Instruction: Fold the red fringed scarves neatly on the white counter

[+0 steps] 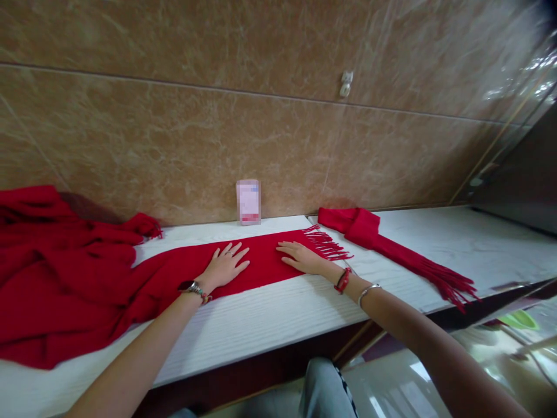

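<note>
A red scarf point(261, 264) with a fringed end lies stretched flat along the white table in front of me. My left hand point(225, 266) rests palm down on its middle, fingers spread. Nearer the fringe, my right hand point(300, 256) lies flat on the same cloth, fingers stretched toward the left. On the right, a second red scarf point(391, 247) is folded over itself at one end, its fringe hanging at the table's front edge. Bunched red fabric point(65, 278) covers the left side and runs into the flat length; where one piece ends there I cannot tell.
The white table point(270, 325) runs along a brown marbled wall point(183, 145). A small pale phone-shaped item point(249, 202), its face blurred, leans against the wall. White hooks point(346, 84) are on the wall. A dark panel point(522, 145) stands at the right end.
</note>
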The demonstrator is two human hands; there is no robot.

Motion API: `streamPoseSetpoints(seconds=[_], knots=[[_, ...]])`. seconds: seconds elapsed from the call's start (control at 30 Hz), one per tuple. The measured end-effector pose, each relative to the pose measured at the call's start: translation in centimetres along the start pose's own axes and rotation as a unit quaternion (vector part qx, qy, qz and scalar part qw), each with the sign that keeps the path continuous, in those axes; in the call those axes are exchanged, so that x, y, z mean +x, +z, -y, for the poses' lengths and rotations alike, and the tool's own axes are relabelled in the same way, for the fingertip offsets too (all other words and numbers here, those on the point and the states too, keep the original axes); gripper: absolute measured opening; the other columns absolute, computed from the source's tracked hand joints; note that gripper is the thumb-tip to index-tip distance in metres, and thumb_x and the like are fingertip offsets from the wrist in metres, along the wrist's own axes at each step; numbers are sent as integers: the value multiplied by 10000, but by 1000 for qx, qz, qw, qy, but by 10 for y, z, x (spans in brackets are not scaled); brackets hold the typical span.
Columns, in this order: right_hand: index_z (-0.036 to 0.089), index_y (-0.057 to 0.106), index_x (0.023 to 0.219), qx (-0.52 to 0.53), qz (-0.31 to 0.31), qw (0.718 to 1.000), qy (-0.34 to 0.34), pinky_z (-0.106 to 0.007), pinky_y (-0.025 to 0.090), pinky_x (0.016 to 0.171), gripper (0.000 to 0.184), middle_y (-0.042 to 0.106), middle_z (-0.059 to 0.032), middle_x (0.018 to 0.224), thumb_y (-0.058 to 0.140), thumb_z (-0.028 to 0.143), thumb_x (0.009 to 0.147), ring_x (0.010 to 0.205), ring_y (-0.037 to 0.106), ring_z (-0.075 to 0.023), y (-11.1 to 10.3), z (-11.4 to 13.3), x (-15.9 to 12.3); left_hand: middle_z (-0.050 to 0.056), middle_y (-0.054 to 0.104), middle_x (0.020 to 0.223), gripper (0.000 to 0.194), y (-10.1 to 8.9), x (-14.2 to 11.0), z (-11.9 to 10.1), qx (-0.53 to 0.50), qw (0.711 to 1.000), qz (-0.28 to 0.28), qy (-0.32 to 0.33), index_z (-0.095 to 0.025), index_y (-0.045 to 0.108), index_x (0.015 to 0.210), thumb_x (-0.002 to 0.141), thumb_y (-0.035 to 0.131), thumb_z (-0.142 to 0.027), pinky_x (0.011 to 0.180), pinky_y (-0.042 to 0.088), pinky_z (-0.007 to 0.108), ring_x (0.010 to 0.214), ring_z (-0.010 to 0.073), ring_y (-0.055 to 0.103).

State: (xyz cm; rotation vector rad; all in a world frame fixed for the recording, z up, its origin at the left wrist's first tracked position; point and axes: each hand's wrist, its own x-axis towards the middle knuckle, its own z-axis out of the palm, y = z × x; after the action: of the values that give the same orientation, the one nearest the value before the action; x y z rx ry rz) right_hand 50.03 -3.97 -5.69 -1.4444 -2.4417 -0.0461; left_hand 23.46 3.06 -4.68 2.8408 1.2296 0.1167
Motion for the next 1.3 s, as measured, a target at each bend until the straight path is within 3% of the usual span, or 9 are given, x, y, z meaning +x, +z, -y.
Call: streamPoseSetpoints(seconds=[0.17, 0.33, 0.53, 0.77, 1.03, 1.13, 1.3], knots=[[130, 523, 1198, 22, -33, 999, -15, -392, 357, 999, 381, 516, -135, 1251, 407, 312, 884, 1176, 446, -218, 1, 1, -2, 91, 494, 1252, 449, -19, -15, -6, 16, 992, -55, 112, -205, 484, 1226, 878, 351, -454, 988, 299, 388, 1165, 225, 428], [172, 527, 1189, 66, -19, 996, -56, -361, 412, 954, 367, 554, -109, 1212, 476, 304, 851, 1113, 509, -199, -16, 2, -5, 56, 612, 1020, 376, -44, -31, -18, 26, 984, 21, 176, -192, 563, 1044, 807, 487, -475, 820, 416, 296, 928, 195, 564], [178, 560, 1144, 114, -46, 991, -54, -363, 435, 923, 366, 583, -102, 1173, 533, 332, 814, 1085, 533, -205, -37, -1, -11, 47, 598, 1075, 330, -52, -41, -22, 25, 981, 57, 185, -212, 546, 1082, 784, 536, -353, 852, 403, 296, 980, 194, 551], [167, 582, 1125, 126, 33, 987, -93, -337, 420, 940, 405, 594, -102, 1156, 573, 382, 783, 1083, 533, -201, -27, 8, -8, 48, 511, 1244, 489, -60, -47, -24, 10, 983, 94, 155, -236, 469, 1216, 731, 535, -244, 960, 353, 316, 1149, 205, 458], [170, 550, 1183, 83, 53, 990, -102, -352, 366, 993, 470, 534, -115, 1240, 558, 421, 786, 1158, 473, -214, -28, 9, -17, 40, 469, 1301, 647, -53, -50, -19, 30, 984, 84, 151, -277, 421, 1273, 678, 435, -24, 966, 362, 312, 1199, 194, 422], [172, 542, 1191, 63, 41, 991, -110, -356, 376, 985, 452, 523, -118, 1252, 540, 403, 803, 1159, 473, -212, -32, 7, -26, 43, 524, 1245, 533, -50, -48, -19, 29, 985, 61, 156, -260, 468, 1235, 735, 440, -77, 964, 363, 320, 1158, 194, 464], [188, 569, 1153, 45, -4, 992, -121, -352, 440, 919, 376, 574, -109, 1188, 551, 322, 802, 1085, 534, -209, -36, 2, -32, 57, 588, 1154, 319, -53, -44, -23, 19, 985, 48, 164, -242, 552, 1134, 842, 455, -329, 911, 391, 324, 1070, 205, 531]])
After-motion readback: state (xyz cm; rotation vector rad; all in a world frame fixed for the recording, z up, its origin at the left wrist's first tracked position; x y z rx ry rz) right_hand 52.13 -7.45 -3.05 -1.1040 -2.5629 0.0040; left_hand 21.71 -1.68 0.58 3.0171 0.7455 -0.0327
